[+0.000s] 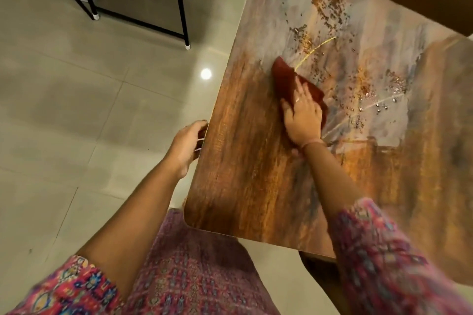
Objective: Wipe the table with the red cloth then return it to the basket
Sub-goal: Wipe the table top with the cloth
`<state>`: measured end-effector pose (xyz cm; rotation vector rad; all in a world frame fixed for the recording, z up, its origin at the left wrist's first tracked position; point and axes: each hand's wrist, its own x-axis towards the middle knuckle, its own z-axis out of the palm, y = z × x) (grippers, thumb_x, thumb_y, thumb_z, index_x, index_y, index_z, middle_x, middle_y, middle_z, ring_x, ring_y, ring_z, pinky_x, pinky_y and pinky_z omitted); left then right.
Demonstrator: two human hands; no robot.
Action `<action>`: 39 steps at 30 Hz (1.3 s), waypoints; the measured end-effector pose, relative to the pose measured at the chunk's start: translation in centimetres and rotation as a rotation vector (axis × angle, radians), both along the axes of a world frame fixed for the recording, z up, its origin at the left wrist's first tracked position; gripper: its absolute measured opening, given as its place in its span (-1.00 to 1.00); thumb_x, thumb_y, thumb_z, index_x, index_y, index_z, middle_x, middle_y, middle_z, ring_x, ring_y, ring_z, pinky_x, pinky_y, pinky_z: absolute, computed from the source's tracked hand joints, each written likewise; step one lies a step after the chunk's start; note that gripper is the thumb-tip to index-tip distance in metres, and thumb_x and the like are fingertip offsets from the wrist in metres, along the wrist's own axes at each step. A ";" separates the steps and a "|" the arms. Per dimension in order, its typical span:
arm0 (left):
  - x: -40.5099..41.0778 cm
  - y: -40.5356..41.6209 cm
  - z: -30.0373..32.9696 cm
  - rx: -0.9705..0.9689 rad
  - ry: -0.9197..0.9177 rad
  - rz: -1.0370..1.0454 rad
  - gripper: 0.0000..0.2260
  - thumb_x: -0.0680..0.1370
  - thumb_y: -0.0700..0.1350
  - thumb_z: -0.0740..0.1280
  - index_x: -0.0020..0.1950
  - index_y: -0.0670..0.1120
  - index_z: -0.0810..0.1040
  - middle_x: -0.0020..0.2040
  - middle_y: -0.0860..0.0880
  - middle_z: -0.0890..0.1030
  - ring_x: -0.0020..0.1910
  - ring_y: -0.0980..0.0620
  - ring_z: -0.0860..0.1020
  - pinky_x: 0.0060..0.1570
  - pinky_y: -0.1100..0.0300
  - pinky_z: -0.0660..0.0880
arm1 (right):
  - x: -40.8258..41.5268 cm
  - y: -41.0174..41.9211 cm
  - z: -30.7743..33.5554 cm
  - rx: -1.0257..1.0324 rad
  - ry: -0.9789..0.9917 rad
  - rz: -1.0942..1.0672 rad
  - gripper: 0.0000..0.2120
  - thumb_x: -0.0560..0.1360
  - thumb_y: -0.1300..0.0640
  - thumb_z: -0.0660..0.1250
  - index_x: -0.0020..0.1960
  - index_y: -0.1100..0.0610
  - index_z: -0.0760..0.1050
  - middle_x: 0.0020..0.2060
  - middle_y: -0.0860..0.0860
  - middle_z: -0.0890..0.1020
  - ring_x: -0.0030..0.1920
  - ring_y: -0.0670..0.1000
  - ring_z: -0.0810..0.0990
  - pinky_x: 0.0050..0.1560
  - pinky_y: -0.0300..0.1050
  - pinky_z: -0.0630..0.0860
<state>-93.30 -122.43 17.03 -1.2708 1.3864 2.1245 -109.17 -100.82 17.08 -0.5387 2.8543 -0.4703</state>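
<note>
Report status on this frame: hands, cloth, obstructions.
Right hand flat, pressing crumpled red cloth onto wood-patterned table. Left hand gripping table's left edge. Basket not in view. Nothing obstructing.

A brown-and-grey patterned table (243, 161) stands on pale floor tiles (76, 100); a red cloth (284, 79) lies on it.

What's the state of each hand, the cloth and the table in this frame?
right hand: flat, fingers straight, pressing the cloth onto the tabletop.
left hand: fingers curled round the table's left edge, gripping it.
red cloth: crumpled, on the tabletop, partly under the right hand.
table: patterned wood-look top, bare apart from the cloth and hand.
basket: not in view.
</note>
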 end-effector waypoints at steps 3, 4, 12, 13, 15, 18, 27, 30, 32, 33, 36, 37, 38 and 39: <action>-0.9 1.3 0.4 -0.189 0.016 0.004 -0.82 0.55 -0.03 0.24 -0.05 -0.10 0.57 -0.19 0.01 0.57 -0.19 0.05 0.53 -0.25 0.20 0.41 | -4.7 -0.9 -0.1 0.047 -0.029 -0.301 -0.48 0.62 -0.05 0.05 0.54 0.04 0.06 0.54 -0.03 0.10 0.53 0.02 0.05 0.44 0.19 0.13; -1.1 1.6 0.4 -0.214 0.020 0.024 -0.85 0.54 -0.04 0.25 -0.10 -0.08 0.55 -0.18 0.00 0.58 -0.16 0.03 0.55 -0.23 0.18 0.43 | -4.3 -1.5 -0.2 0.066 -0.023 -0.336 -0.49 0.62 -0.05 0.04 0.54 0.01 0.06 0.54 -0.05 0.08 0.53 0.02 0.03 0.44 0.19 0.10; -2.7 2.5 -0.1 -0.286 0.019 0.117 -0.83 0.55 -0.11 0.22 0.03 -0.14 0.55 -0.05 -0.05 0.61 0.00 -0.05 0.58 -0.08 0.12 0.50 | 20.5 0.1 -0.1 0.049 -0.028 0.059 -0.48 0.57 -0.09 0.08 0.51 -0.17 0.08 0.52 -0.17 0.09 0.52 -0.09 0.04 0.39 -0.04 0.06; -2.9 2.6 -0.1 -0.294 0.013 0.121 -0.83 0.55 -0.13 0.22 0.06 -0.15 0.54 -0.03 -0.06 0.61 0.00 -0.05 0.58 -0.03 0.08 0.52 | 21.7 1.3 -0.2 0.052 -0.056 0.119 -0.48 0.57 -0.11 0.07 0.51 -0.20 0.07 0.52 -0.20 0.06 0.52 -0.11 0.02 0.39 -0.08 0.03; -3.3 2.9 0.0 -0.353 0.017 0.120 -0.85 0.54 -0.13 0.23 0.06 -0.12 0.52 0.00 -0.06 0.60 -0.04 0.00 0.57 -0.02 0.09 0.52 | 19.7 3.2 -0.3 0.010 -0.077 0.219 -0.49 0.57 -0.12 0.06 0.49 -0.25 0.04 0.51 -0.25 0.02 0.51 -0.17 -0.03 0.36 -0.13 0.02; -3.8 3.3 0.1 -0.463 0.061 0.085 -0.80 0.54 -0.13 0.24 0.14 -0.09 0.52 -0.01 0.00 0.60 -0.11 0.13 0.54 -0.18 0.27 0.45 | 12.3 5.4 0.0 -0.118 -0.084 0.098 -0.48 0.55 -0.05 0.09 0.47 -0.24 0.02 0.49 -0.21 0.08 0.50 -0.16 -0.01 0.38 -0.05 0.05; -3.4 5.8 1.3 -0.897 0.278 -0.097 -0.72 0.52 -0.23 0.22 0.21 -0.05 0.52 0.26 0.00 0.42 0.28 0.04 0.38 0.25 0.34 0.19 | -0.9 7.1 0.5 0.041 0.001 -0.441 -0.50 0.61 -0.02 0.08 0.53 -0.07 0.07 0.54 -0.05 0.10 0.53 0.03 0.03 0.43 0.19 0.08; -3.9 7.2 2.3 -0.982 0.330 -0.107 -0.77 0.54 -0.24 0.22 0.14 -0.08 0.55 0.27 0.01 0.43 0.28 0.03 0.38 0.22 0.30 0.25 | 10.4 5.1 0.0 0.040 0.031 -0.044 -0.43 0.50 0.04 0.17 0.50 -0.11 0.16 0.52 -0.10 0.13 0.52 -0.03 0.07 0.36 0.05 0.11; -4.6 8.1 2.9 -1.020 0.375 -0.112 -0.79 0.54 -0.24 0.21 0.11 -0.08 0.56 0.24 0.03 0.45 0.24 0.06 0.43 0.18 0.31 0.31 | 16.9 7.3 0.3 0.056 -0.025 0.303 -0.37 0.45 0.02 0.17 0.50 -0.14 0.13 0.52 -0.13 0.10 0.52 -0.06 0.07 0.35 0.03 0.15; -5.1 8.6 3.1 -1.038 0.402 -0.125 -0.80 0.54 -0.23 0.21 0.09 -0.08 0.56 0.22 0.02 0.46 0.21 0.07 0.45 0.16 0.29 0.35 | 18.1 9.5 0.3 0.056 -0.051 0.455 -0.35 0.44 0.01 0.18 0.51 -0.15 0.10 0.53 -0.15 0.08 0.52 -0.07 0.07 0.34 0.02 0.17; -6.9 10.5 3.6 -1.056 0.508 -0.163 -0.79 0.51 -0.29 0.21 0.01 -0.12 0.60 0.07 -0.02 0.56 0.13 0.01 0.52 0.15 0.11 0.44 | 12.7 15.4 0.0 0.047 -0.032 0.586 -0.31 0.41 0.01 0.23 0.50 -0.16 0.12 0.51 -0.15 0.10 0.50 -0.09 0.11 0.30 0.01 0.22; -7.5 11.4 3.7 -1.045 0.547 -0.185 -0.79 0.51 -0.33 0.21 -0.03 -0.14 0.61 0.01 -0.03 0.58 0.10 -0.02 0.55 0.15 0.06 0.45 | 9.4 17.0 -0.1 0.035 -0.013 0.513 -0.33 0.41 0.04 0.23 0.49 -0.16 0.15 0.50 -0.15 0.11 0.50 -0.08 0.11 0.31 0.00 0.22; -7.9 12.3 3.8 -1.032 0.577 -0.212 -0.79 0.50 -0.35 0.22 -0.05 -0.15 0.61 -0.02 -0.03 0.59 0.06 -0.03 0.56 0.14 0.07 0.47 | 5.8 18.5 -0.2 0.038 -0.018 0.391 -0.36 0.43 0.06 0.20 0.49 -0.15 0.16 0.50 -0.15 0.11 0.50 -0.06 0.10 0.32 0.00 0.18; -8.3 13.2 3.9 -1.019 0.596 -0.235 -0.79 0.50 -0.37 0.23 -0.07 -0.16 0.62 -0.04 -0.04 0.60 0.02 -0.03 0.57 0.11 0.12 0.48 | 1.8 19.8 -0.2 0.047 -0.016 0.248 -0.39 0.45 0.07 0.18 0.49 -0.14 0.17 0.51 -0.13 0.12 0.51 -0.02 0.10 0.35 0.01 0.14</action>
